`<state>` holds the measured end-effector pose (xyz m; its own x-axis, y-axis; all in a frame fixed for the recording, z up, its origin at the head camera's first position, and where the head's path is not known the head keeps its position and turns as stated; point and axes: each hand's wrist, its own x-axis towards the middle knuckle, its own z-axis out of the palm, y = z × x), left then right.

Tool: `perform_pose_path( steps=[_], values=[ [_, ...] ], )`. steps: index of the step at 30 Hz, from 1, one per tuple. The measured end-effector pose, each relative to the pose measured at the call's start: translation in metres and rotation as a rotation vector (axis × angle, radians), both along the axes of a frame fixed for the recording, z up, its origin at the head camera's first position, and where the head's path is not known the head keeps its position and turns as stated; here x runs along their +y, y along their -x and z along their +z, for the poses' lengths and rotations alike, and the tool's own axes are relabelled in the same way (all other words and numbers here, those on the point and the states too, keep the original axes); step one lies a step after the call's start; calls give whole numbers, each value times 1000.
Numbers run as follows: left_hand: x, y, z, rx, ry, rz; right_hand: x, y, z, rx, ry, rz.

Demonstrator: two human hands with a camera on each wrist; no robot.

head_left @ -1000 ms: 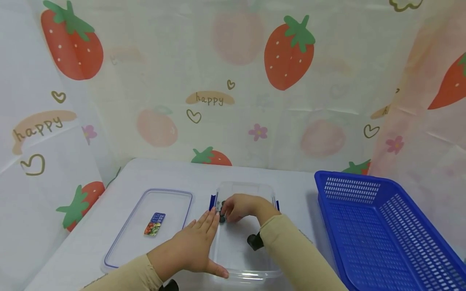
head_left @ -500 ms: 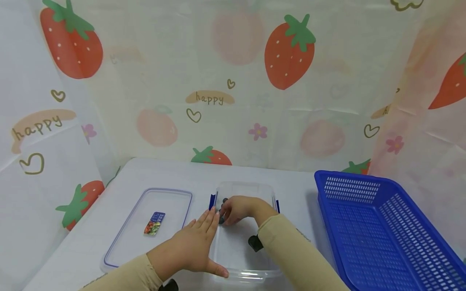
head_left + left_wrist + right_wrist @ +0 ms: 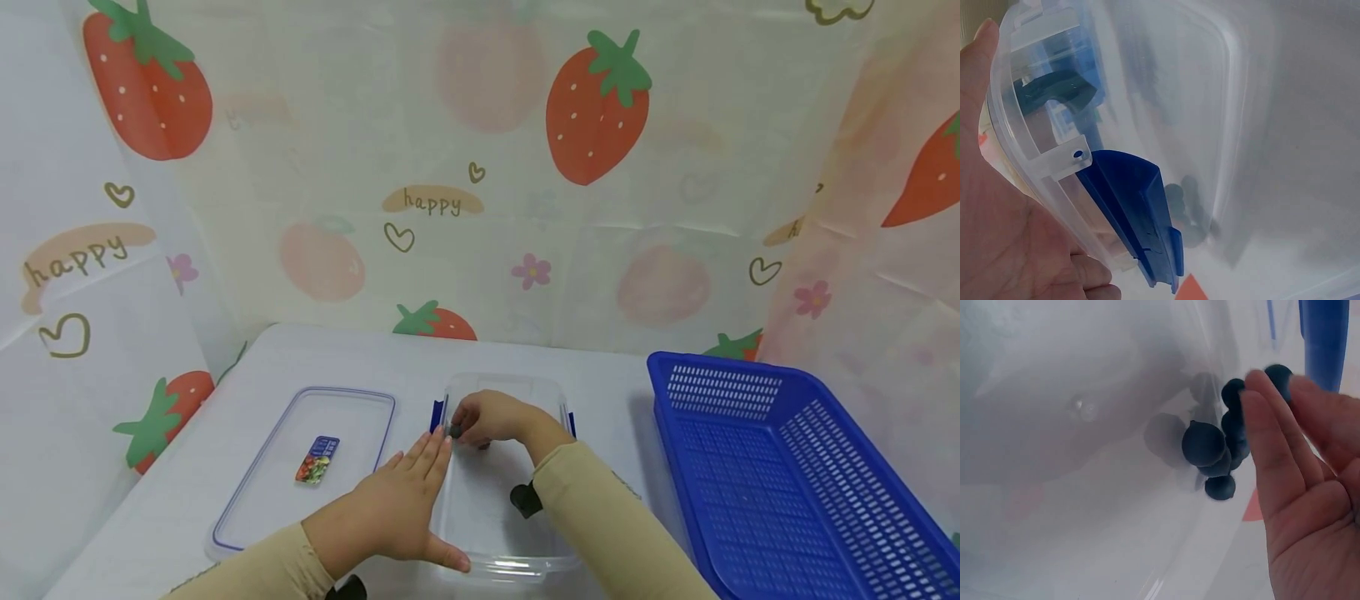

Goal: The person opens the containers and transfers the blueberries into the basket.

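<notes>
My right hand (image 3: 498,417) reaches into a clear plastic box (image 3: 510,533) by its left wall. In the right wrist view, its thumb and fingers pinch a dark blue berry (image 3: 1279,376), one of several clustered dark blue berries (image 3: 1204,444). Whether they are joined is unclear; the hand hides part of them. Another dark berry (image 3: 455,431) shows beside the fingertips in the head view. My left hand (image 3: 401,508) rests with straight fingers and spread thumb along the box's left rim. A blue side latch (image 3: 1138,212) hangs near it in the left wrist view.
A clear lid (image 3: 266,517) with a blue edge lies left of the box, bearing a small coloured label (image 3: 317,460). A large blue plastic basket (image 3: 780,467) stands at the right. Behind the table (image 3: 607,375) hangs a strawberry-print cloth (image 3: 480,250).
My right hand has risen slightly away from the near part of the box's left wall, and the dark berries have shifted about its fingers. The left hand stays in place.
</notes>
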<state>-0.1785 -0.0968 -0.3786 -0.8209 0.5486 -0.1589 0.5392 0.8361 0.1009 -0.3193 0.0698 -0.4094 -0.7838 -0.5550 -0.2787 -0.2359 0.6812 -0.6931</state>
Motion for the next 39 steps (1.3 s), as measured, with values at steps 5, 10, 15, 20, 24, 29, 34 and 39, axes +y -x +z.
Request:
perform_pose_path(
  steps=[5, 10, 15, 20, 24, 29, 34, 39],
  values=[
    [1, 0, 1, -18, 4, 6, -1, 4, 0, 31, 79, -76],
    [1, 1, 1, -28, 7, 6, -2, 5, 1, 37, 117, -107],
    [1, 0, 4, -36, 4, 9, -3, 5, 2, 49, 160, -110],
    [1, -1, 5, -29, 9, 6, 0, 7, 4, 53, 200, -108],
    [1, -1, 5, -21, 9, 2, 3, 8, 10, 52, 227, -126],
    [1, 2, 4, -29, 14, 6, 7, 9, 20, 49, 287, -153],
    [1, 5, 2, -50, 33, 8, 12, 12, 28, 31, 385, -165],
    [1, 5, 1, -54, 44, 8, 20, 15, 39, 59, 387, -167]
  ],
)
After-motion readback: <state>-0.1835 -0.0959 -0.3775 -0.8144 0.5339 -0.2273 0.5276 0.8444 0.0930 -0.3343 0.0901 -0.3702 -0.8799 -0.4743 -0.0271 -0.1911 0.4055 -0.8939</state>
